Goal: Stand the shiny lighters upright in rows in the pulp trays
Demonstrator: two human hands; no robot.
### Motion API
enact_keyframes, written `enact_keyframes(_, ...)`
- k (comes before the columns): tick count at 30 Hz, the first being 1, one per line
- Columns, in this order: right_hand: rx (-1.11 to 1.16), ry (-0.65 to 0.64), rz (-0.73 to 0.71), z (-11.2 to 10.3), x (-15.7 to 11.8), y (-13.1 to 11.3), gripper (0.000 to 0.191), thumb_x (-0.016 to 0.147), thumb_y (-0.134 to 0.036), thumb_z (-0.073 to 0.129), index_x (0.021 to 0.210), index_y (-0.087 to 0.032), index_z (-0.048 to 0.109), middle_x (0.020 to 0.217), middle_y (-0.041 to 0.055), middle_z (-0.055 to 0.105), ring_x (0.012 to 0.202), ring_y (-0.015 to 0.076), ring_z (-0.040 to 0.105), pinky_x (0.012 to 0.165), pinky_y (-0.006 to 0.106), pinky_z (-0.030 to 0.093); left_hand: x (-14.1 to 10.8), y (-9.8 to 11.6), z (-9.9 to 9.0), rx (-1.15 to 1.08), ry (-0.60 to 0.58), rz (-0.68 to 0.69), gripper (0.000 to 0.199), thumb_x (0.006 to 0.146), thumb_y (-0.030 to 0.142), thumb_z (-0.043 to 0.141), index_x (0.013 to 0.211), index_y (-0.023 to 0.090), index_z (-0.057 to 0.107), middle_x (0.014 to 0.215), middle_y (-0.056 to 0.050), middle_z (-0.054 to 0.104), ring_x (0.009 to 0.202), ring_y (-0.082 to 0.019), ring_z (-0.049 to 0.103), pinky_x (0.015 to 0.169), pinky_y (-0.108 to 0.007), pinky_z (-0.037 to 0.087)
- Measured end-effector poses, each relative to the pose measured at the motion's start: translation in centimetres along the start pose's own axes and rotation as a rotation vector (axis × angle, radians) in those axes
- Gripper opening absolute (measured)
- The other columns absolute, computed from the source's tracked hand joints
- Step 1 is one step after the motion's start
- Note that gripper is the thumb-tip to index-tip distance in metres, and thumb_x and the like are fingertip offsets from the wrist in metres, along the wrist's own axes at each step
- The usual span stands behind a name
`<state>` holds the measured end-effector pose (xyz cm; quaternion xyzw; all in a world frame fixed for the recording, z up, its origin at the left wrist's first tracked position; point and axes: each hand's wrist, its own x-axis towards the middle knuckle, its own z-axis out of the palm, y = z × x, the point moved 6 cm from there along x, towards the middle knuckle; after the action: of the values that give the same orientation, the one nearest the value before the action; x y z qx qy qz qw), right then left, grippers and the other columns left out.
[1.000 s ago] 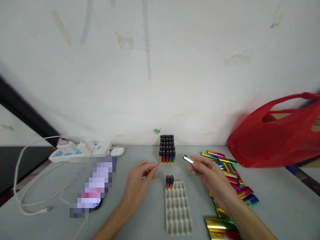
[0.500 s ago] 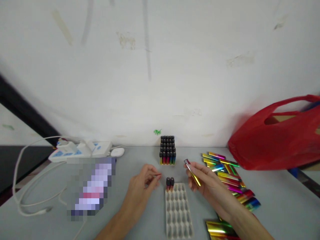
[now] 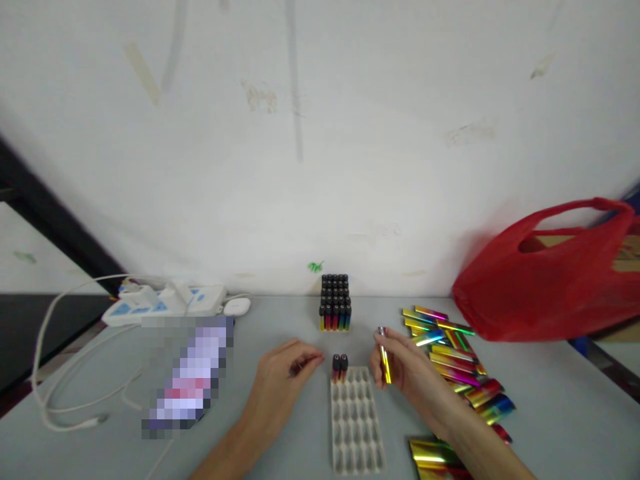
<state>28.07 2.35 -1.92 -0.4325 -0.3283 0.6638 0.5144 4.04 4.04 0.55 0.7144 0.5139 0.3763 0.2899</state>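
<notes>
While the right hand point(image 3: 413, 370) grips a shiny gold tube point(image 3: 385, 365), the left hand point(image 3: 283, 370) sits curled across the tray point(image 3: 357, 427) from it.

The gold tube, silver end up and slightly tilted, is pinched between the right thumb and fingers, just beside the tray's far right corner. The left thumb and forefinger come together near the tray's far left corner; whether they grip anything, I cannot tell. Two black-topped tubes point(image 3: 336, 367) stand side by side at the tray's far end, and behind them a tight block of similar tubes point(image 3: 335, 308) stands near the wall point(image 3: 320, 167). Shiny coloured pieces point(image 3: 453, 357) lie spread beyond the right hand, near a red bag point(image 3: 540, 293).
</notes>
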Motion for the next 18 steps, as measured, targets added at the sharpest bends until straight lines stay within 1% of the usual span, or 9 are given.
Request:
enact_keyframes(3,-0.009,0.001,-0.017,0.4,-0.1,-0.2,0.047,0.089,-0.059,0.092,0.08,-0.023,0.064,0.058,-0.0023,0.065,0.053,0.0142,0.056,0.058,0.027,0.044,0.2,0.1,0.1,0.008,-0.013,0.004,0.028,0.098,0.041,0.068,0.086,0.026,0.088,0.082,-0.003,0.082,0.074,-0.024,0.072,0.073,-0.032,0.054)
enact_keyframes(5,-0.01,-0.002,-0.027,0.8,-0.3,-0.5,0.048,0.089,-0.059,0.093,0.078,-0.023,0.062,0.052,-0.006,0.056,0.048,0.0121,0.05,0.055,0.026,0.041,0.3,0.0,0.3,0.009,-0.028,0.004,0.028,0.1,0.04,0.068,0.087,0.026,0.088,0.082,-0.003,0.082,0.074,-0.024,0.072,0.072,-0.032,0.053)
enact_keyframes(7,0.01,-0.011,-0.027,1.3,-0.6,-0.8,0.05,0.088,-0.06,0.094,0.079,-0.025,0.059,0.051,-0.0103,0.045,0.044,0.0102,0.042,0.05,0.025,0.034,0.3,-0.1,0.4,0.009,-0.043,0.004,0.028,0.101,0.039,0.068,0.086,0.025,0.088,0.082,-0.002,0.081,0.074,-0.025,0.072,0.072,-0.032,0.052)
enact_keyframes(8,0.03,-0.019,-0.022,1.5,-0.8,-0.9,0.051,0.087,-0.06,0.095,0.08,-0.025,0.058,0.053,-0.0115,0.042,0.043,0.0092,0.039,0.048,0.024,0.029,0.4,-0.2,0.4,0.01,-0.05,0.005,0.028,0.101,0.039,0.068,0.086,0.025,0.088,0.082,-0.003,0.081,0.074,-0.025,0.072,0.072,-0.032,0.052)
enact_keyframes(11,0.091,-0.05,0.031,2.1,-1.1,-0.8,0.054,0.083,-0.062,0.098,0.087,-0.025,0.059,0.061,-0.012,0.042,0.045,0.0066,0.029,0.045,0.023,0.017,0.4,-0.3,0.6,0.011,-0.071,0.006,0.028,0.102,0.038,0.067,0.089,0.025,0.087,0.084,-0.003,0.081,0.077,-0.025,0.073,0.074,-0.032,0.051)
enact_keyframes(13,0.109,-0.101,0.124,2.5,-1.2,-0.2,0.059,0.08,-0.069,0.098,0.09,-0.024,0.062,0.061,-0.0129,0.038,0.048,0.0062,0.021,0.045,0.022,0.012,0.4,-0.4,0.7,0.011,-0.088,0.008,0.029,0.104,0.039,0.066,0.09,0.025,0.087,0.085,-0.003,0.081,0.078,-0.025,0.073,0.075,-0.032,0.051)
enact_keyframes(14,0.115,-0.133,0.17,2.7,-1.3,0.1,0.062,0.079,-0.075,0.096,0.087,-0.023,0.061,0.061,-0.0136,0.034,0.05,0.0064,0.017,0.045,0.021,0.011,0.4,-0.5,0.9,0.01,-0.098,0.01,0.03,0.105,0.039,0.064,0.091,0.024,0.087,0.085,-0.003,0.081,0.079,-0.025,0.073,0.075,-0.032,0.051)
enact_keyframes(16,0.126,-0.19,0.223,2.9,-1.2,0.7,0.071,0.076,-0.085,0.09,0.077,-0.024,0.055,0.058,-0.0146,0.025,0.051,0.0067,0.011,0.045,0.021,0.009,0.3,-0.6,1.1,0.006,-0.121,0.02,0.033,0.108,0.04,0.062,0.092,0.024,0.086,0.088,-0.004,0.081,0.081,-0.026,0.074,0.078,-0.033,0.051)
enact_keyframes(18,0.121,-0.207,0.218,2.9,-1.0,1.0,0.077,0.075,-0.09,0.086,0.067,-0.025,0.045,0.056,-0.0146,0.022,0.049,0.0063,0.009,0.043,0.023,0.007,0.3,-0.8,1.4,-0.001,-0.142,0.033,0.034,0.109,0.041,0.06,0.094,0.024,0.085,0.09,-0.005,0.081,0.085,-0.027,0.074,0.08,-0.033,0.052)
